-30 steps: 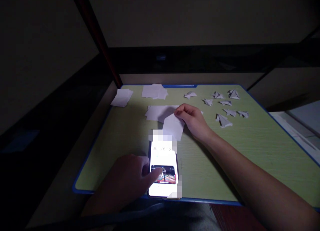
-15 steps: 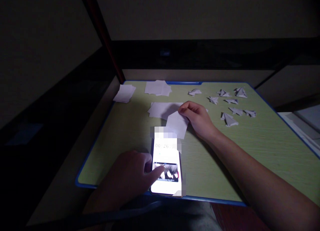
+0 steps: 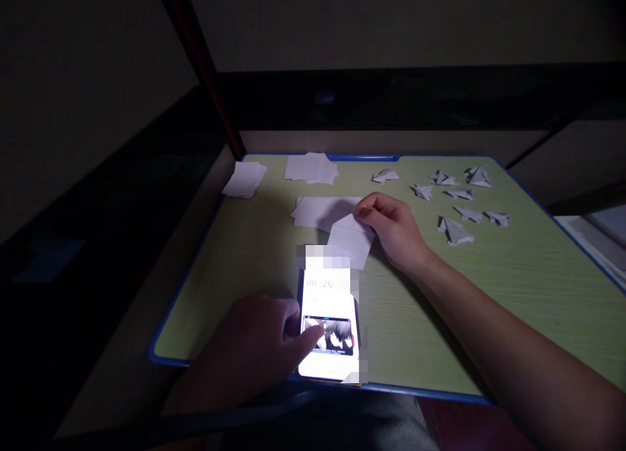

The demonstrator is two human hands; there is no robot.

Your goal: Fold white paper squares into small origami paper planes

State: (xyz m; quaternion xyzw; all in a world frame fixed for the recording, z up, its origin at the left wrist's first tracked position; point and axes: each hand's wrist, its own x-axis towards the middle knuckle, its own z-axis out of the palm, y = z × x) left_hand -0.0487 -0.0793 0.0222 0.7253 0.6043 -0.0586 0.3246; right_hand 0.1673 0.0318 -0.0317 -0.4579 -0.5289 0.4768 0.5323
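Thumb and fingers of my right hand (image 3: 394,229) pinch a small white sheet of paper (image 3: 349,239) at its upper right. That sheet has a pointed, folded top and is held just beyond the smartphone (image 3: 330,301). The phone lies near the table's front edge, its bright screen showing a timer and a small video window. My left hand (image 3: 259,334) is at the phone's left side, thumb stretched out over the video window and apart from the fingers, which are partly hidden. Behind the held sheet, flat white papers (image 3: 317,210) lie on the table.
Two more piles lie at the back: a left paper stack (image 3: 245,179) and a middle paper stack (image 3: 308,167). Several folded paper pieces (image 3: 454,231) are scattered at the back right. The green table (image 3: 415,347) has a blue rim, with dark walls around it.
The view has shifted slightly, so the table and papers sit a little further right and higher. Both hands keep their places at the phone and sheet. The video picture has changed.
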